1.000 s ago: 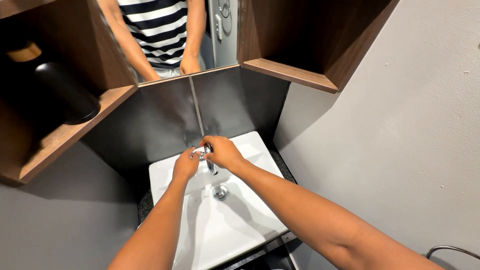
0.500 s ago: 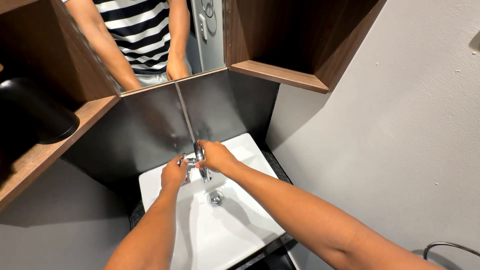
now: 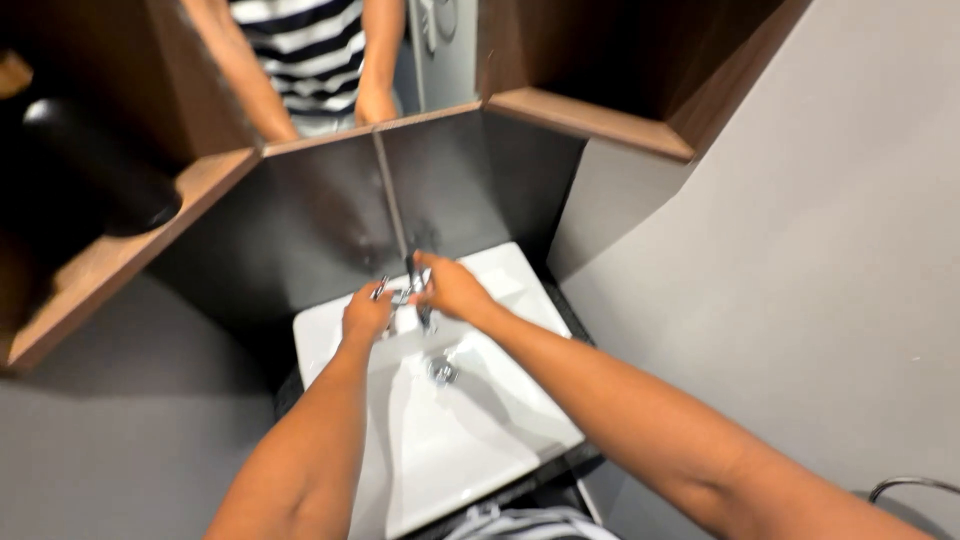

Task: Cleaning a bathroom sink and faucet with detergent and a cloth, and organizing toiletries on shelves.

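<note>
A glossy white rectangular basin (image 3: 440, 440) is sitting mid-frame below dark matte panels, wooden shelves (image 3: 120, 255) and grey walls. Both hands are meeting at its chrome faucet (image 3: 412, 290): the left hand (image 3: 366, 313) is curling around a handle, the right hand (image 3: 453, 288) is closing over the spout.

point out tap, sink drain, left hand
tap (image 3: 424, 313), head view, on the chrome spout between the hands
sink drain (image 3: 441, 370), head view, on its metal ring
left hand (image 3: 366, 314), head view, back of hand
</note>
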